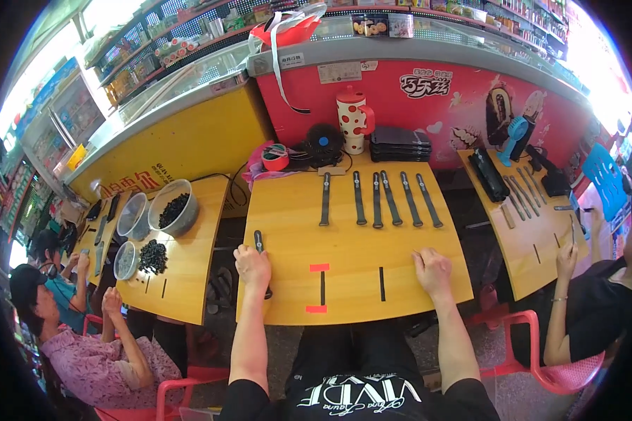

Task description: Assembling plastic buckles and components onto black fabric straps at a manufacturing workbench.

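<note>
My left hand (253, 268) is closed and rests at the left edge of the wooden table (281, 210). It covers the middle of a dark grey strap (259, 241), whose ends show above and below the hand. Nothing shows between the curled fingers. My right hand (433, 271), also closed, lies on the right side of the table, apart from any strap. Between my hands are a black line (322, 288) with red tape (319, 267) at its ends and a second black line (383, 284). Several dark straps (359, 198) lie side by side farther back.
Behind the straps stand a polka-dot tumbler (352, 119), stacked dark pouches (400, 144), a small black fan (324, 142) and a red tape roll (275, 158). People sit at side tables; the left one holds clear tubs (178, 208) and black pieces (153, 257).
</note>
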Tool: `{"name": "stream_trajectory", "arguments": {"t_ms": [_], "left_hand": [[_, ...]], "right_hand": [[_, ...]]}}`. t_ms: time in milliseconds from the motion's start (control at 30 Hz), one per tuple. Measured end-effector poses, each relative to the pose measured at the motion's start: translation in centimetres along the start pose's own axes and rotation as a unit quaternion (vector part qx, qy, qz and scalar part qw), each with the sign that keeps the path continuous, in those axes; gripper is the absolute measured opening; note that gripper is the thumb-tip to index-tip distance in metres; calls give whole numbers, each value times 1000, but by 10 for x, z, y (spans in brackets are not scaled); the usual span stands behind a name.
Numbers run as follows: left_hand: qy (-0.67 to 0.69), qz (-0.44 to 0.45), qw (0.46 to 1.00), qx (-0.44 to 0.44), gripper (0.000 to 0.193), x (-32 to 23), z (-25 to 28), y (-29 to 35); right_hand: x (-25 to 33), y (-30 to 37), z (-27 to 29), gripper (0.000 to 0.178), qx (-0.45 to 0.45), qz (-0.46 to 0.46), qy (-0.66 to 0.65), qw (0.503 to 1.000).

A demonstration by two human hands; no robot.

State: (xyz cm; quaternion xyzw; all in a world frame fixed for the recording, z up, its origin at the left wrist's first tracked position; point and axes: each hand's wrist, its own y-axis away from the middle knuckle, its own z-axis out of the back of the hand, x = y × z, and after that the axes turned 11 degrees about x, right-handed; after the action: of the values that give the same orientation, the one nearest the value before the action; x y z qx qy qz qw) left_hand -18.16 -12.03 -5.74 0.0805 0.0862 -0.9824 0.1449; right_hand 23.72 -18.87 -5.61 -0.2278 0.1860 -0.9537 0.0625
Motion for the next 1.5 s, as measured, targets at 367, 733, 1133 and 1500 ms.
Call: {"name": "stream_trajectory", "arguments": {"t_ms": [367, 733, 1133, 1500], "left_hand": [[800, -99, 507, 304, 42, -76, 131, 117], [789, -74, 387, 470, 26, -132, 95, 182], [772, -69, 421, 471, 30, -141, 97, 189], [766, -75, 434, 469, 30, -138, 97, 189]], "right_hand": [[4, 14, 3, 13, -28, -48, -70, 996], [123, 66, 83, 8, 91, 23, -377, 921], [141, 65, 86, 13, 55, 72, -250, 964], [147, 69, 85, 18, 53, 69, -200, 976]]}}
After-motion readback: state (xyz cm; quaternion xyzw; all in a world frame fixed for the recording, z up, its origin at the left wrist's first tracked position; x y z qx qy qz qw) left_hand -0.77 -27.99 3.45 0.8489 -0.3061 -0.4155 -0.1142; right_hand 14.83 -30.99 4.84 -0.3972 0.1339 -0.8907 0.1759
